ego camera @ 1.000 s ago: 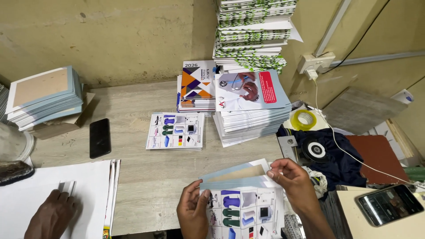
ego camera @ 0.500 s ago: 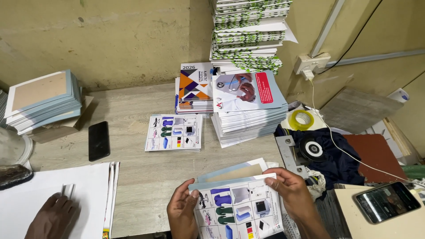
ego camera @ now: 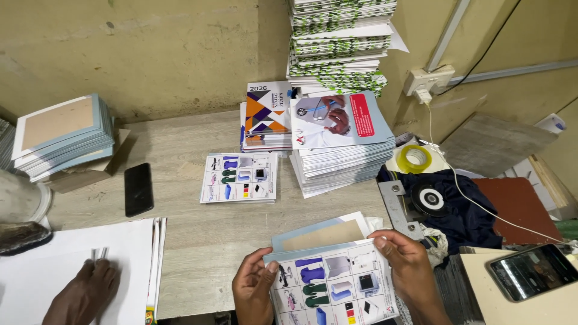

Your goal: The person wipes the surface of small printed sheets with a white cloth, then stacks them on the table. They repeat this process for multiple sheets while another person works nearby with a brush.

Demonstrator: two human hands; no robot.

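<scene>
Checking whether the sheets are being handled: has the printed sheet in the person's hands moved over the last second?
Yes. The printed sheet has slid left, away from the phone at the right.

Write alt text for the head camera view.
Both hands, left hand and right hand, hold a printed product sheet by its edges over a wooden table. Another person's hand rests on white paper at left; a black phone and booklet stacks lie beyond.
</scene>
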